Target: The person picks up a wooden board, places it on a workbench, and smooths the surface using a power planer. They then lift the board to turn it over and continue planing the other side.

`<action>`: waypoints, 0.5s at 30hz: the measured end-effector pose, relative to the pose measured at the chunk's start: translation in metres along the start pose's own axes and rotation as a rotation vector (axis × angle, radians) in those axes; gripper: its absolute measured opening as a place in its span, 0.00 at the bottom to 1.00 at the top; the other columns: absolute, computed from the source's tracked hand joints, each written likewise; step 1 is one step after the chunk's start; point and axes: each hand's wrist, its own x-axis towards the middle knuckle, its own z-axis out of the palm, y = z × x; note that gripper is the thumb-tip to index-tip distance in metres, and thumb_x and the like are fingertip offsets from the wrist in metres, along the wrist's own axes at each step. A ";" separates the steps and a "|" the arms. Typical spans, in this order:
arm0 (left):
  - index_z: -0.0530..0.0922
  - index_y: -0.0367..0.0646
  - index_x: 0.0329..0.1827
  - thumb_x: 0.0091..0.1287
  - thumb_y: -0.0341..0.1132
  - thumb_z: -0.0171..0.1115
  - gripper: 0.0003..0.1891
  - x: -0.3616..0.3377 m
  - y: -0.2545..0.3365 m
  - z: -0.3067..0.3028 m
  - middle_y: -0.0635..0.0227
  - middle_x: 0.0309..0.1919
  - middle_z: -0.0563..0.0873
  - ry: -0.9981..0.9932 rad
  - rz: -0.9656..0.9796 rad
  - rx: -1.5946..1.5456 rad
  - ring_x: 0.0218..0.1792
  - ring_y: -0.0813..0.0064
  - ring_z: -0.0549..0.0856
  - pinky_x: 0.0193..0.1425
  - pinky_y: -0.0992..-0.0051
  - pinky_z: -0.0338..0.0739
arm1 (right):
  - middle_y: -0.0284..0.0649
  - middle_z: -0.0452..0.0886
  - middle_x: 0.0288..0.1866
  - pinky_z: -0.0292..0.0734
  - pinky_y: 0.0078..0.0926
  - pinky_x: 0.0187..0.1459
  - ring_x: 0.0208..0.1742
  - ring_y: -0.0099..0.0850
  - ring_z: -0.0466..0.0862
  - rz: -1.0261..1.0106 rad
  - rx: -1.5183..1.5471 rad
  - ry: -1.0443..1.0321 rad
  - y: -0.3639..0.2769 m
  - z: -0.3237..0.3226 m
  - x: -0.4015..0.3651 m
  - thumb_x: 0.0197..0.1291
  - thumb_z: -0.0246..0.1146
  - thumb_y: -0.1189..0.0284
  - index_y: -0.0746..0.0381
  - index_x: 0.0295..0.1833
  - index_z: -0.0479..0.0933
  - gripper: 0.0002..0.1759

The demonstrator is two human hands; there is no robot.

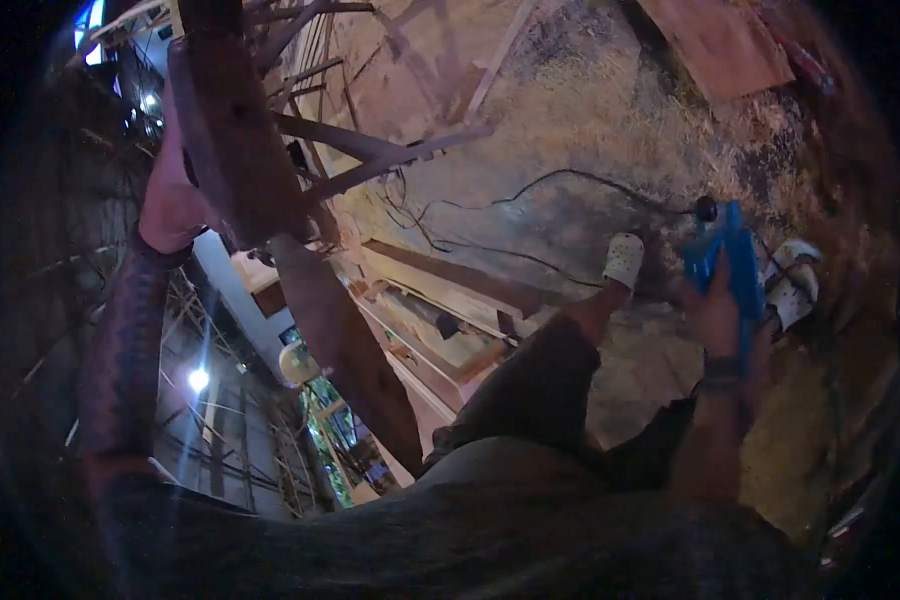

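My left hand [175,195], at the upper left, is against the side of a thick wooden beam [240,150]. It looks closed around the beam's edge, though the wood hides most of the fingers. My right hand [715,315], somewhat blurred, is wrapped around a blue power tool [738,255] held low at the right. I cannot make out the tool's exact kind. Close to its upper end is a dark round part [706,208]. Another dark piece of wood [340,345] slants from the beam's lower end toward my body.
A black cord [560,172] winds over the floor, which has shavings [660,130] on it. Wooden frames [370,150] stand beyond the beam. Long boards [440,275] lie beside my leg. My feet wear white clogs [623,260]. A reddish board [720,45] is at the upper right.
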 end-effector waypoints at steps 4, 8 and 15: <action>0.40 0.48 0.93 0.38 0.55 0.92 0.83 -0.002 0.003 0.008 0.60 0.88 0.60 -0.011 0.015 0.047 0.84 0.63 0.66 0.86 0.64 0.61 | 0.68 0.86 0.61 0.84 0.58 0.58 0.59 0.68 0.87 -0.106 0.176 0.145 -0.001 0.003 -0.023 0.70 0.72 0.48 0.57 0.90 0.49 0.56; 0.41 0.47 0.93 0.39 0.56 0.92 0.82 -0.008 -0.001 0.004 0.61 0.88 0.60 0.006 0.064 0.087 0.85 0.64 0.65 0.87 0.64 0.60 | 0.66 0.82 0.68 0.80 0.53 0.65 0.67 0.62 0.84 -0.212 0.343 0.263 0.011 0.009 -0.031 0.71 0.72 0.50 0.56 0.91 0.50 0.54; 0.43 0.46 0.93 0.41 0.58 0.91 0.80 -0.014 -0.005 0.005 0.61 0.88 0.59 -0.011 0.088 0.110 0.86 0.64 0.63 0.88 0.65 0.58 | 0.60 0.75 0.78 0.68 0.44 0.79 0.77 0.52 0.76 -0.076 0.247 0.375 -0.007 0.003 -0.058 0.70 0.75 0.56 0.60 0.88 0.57 0.50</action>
